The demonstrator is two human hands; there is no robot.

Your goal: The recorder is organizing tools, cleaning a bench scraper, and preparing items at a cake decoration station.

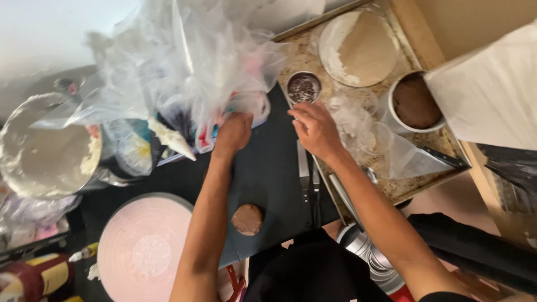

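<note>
A dark table [268,168] is seen from above, crowded with baking things. The left hand [234,133] is pushed into the heap of clear plastic bags [184,61] at the table's far edge; its fingers are curled into the plastic, but what they grip cannot be told. The right hand [316,130] hovers at the near-left corner of a metal baking tray [403,184], fingers loosely bent and holding nothing, just beside a small cup of dark sprinkles [304,87].

As for progress, a small brown cake round [247,218] lies bare on the table toward its near edge, with no coating on it. A pink turntable [146,246] at the near-left corner carries nothing. A metal bowl of white cream [47,148] stands at the left edge, and a white tub of brown filling [415,102] sits in the tray beside a round cake board [358,47]. Spatulas [306,176] lie untouched between the cake and the tray. Decorating appears barely begun.
</note>
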